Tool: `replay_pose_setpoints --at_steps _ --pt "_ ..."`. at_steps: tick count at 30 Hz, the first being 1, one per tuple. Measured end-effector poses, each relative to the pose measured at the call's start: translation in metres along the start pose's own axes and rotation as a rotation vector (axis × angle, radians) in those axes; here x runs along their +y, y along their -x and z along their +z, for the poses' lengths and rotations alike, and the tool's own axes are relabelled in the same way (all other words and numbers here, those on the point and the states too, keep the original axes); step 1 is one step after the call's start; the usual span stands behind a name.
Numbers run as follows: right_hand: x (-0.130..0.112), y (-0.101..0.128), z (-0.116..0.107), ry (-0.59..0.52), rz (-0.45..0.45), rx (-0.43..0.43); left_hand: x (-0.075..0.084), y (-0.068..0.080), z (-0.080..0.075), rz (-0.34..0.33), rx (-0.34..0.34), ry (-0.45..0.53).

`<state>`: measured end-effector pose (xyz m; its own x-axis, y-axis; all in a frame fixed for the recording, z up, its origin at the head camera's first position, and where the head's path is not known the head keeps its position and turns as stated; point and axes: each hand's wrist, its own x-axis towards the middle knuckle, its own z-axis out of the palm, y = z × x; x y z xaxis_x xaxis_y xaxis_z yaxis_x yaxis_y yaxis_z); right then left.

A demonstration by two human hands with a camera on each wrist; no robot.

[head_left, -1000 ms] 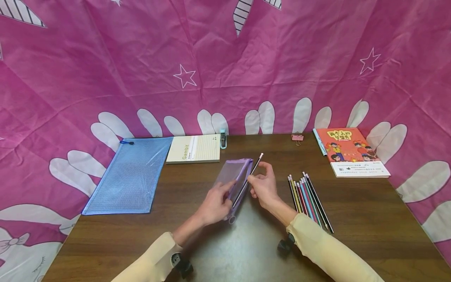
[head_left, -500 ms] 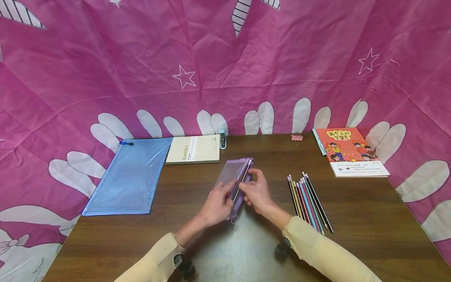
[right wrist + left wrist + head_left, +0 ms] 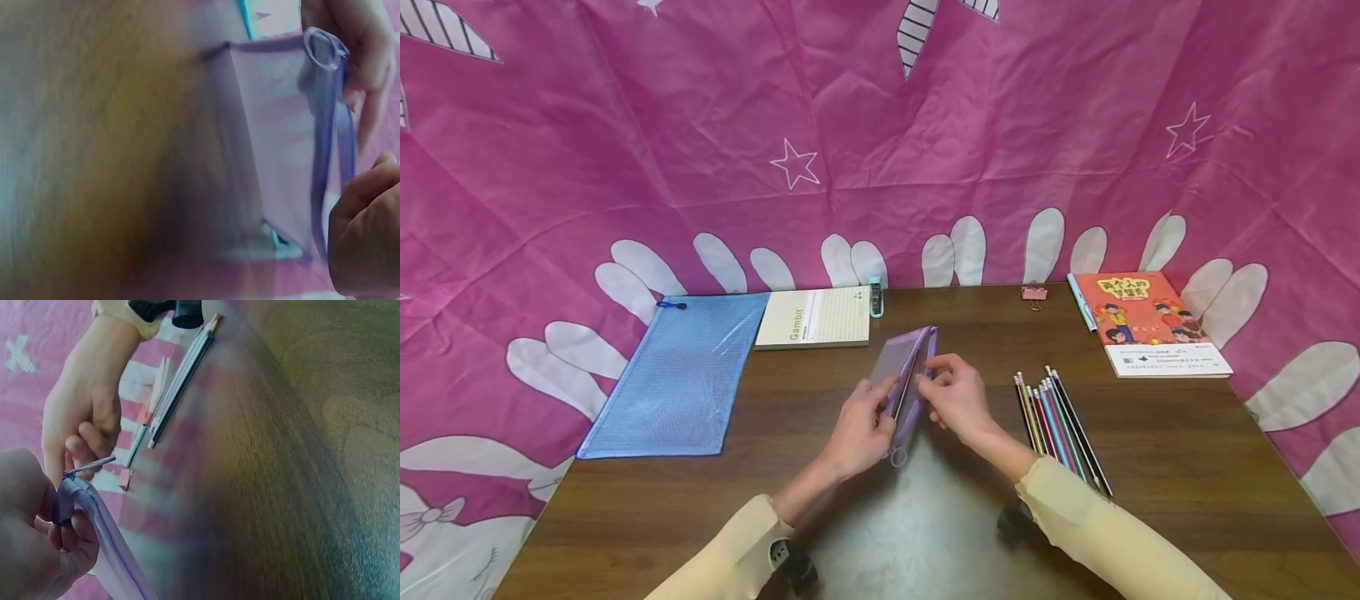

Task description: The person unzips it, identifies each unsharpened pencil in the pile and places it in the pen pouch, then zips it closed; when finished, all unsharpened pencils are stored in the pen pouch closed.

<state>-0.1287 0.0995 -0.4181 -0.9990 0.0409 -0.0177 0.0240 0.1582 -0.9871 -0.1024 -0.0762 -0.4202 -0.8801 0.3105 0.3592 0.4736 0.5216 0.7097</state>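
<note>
A purple mesh pencil pouch (image 3: 889,354) is held tilted above the middle of the table, its zipped side parted. Near its lower end, my left hand (image 3: 861,427) grips one edge between thumb and fingers. The right hand (image 3: 961,402) pinches the opposite edge of the opening, higher up. A dark pencil (image 3: 907,385) lies lengthwise inside the opening, partly hidden by the mesh and the left fingers. A small ring (image 3: 322,49) hangs at the pouch's near end. To the right, several loose pencils (image 3: 1054,425) lie side by side, their lower ends partly behind the right sleeve.
A blue mesh zip folder (image 3: 673,375) lies at left beside a Gambit notebook (image 3: 812,317) and a small clear-and-teal case (image 3: 876,297). At back right are a pink binder clip (image 3: 1033,293), a light blue pen (image 3: 1082,302) and an orange book (image 3: 1150,312). A pink cloth hangs behind.
The pencil has gone from sticking out past the pouch's top, in the right fingers, to lying down inside it. The right hand has let go of it and taken the pouch edge; the pouch is raised slightly.
</note>
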Motion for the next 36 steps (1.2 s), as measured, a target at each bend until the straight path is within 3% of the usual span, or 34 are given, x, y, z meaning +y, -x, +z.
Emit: replay_pose_setpoints --at_steps 8,18,23,36 --pt "-0.007 -0.002 -0.059 0.169 -0.014 -0.043 0.002 -0.007 -0.014 -0.051 0.101 0.078" --pt "-0.003 0.007 -0.12 0.524 0.06 -0.263 0.003 -0.008 -0.012 -0.088 0.05 0.131" --pt "0.003 0.008 -0.131 0.635 0.089 -0.316 0.002 -0.005 -0.007 -0.078 0.028 0.107" --pt "0.017 0.013 -0.127 0.781 0.098 -0.295 -0.001 0.003 0.003 -0.047 -0.012 0.079"
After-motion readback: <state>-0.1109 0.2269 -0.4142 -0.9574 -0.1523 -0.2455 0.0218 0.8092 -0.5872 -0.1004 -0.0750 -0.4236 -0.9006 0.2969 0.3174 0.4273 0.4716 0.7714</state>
